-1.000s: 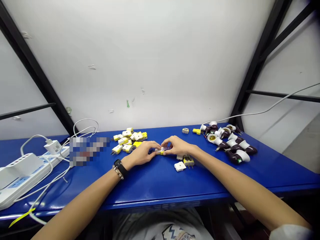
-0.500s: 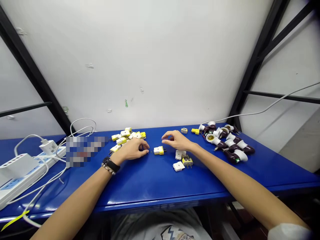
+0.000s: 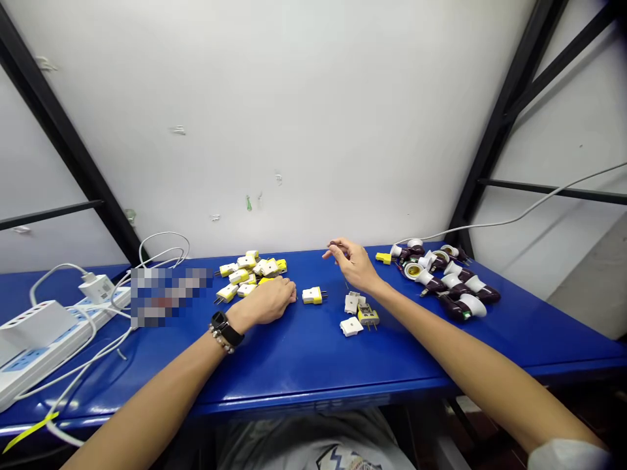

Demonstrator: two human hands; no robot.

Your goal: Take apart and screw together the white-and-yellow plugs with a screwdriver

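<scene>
My left hand rests low over the table just right of a pile of yellow-and-white plugs. Its fingers are curled together, and whatever they pinch, if anything, is too small to name. A single plug lies between my two hands, prongs pointing right. My right hand is raised, fingers bent around something dark that is mostly hidden; a thin line shows beneath the hand. Below it lie white plug covers and an opened yellow plug body with its prongs toward me.
Several maroon-and-white lamp holders are heaped at the right, with a yellow plug piece beside them. White power strips and looping cables lie at the left, near a blurred patch. A white wall rises behind the blue table.
My right hand has lifted up and slightly right, now covering a small plug piece seen earlier behind it. My left fingers have closed together, lower and slightly right. The single plug stayed put.
</scene>
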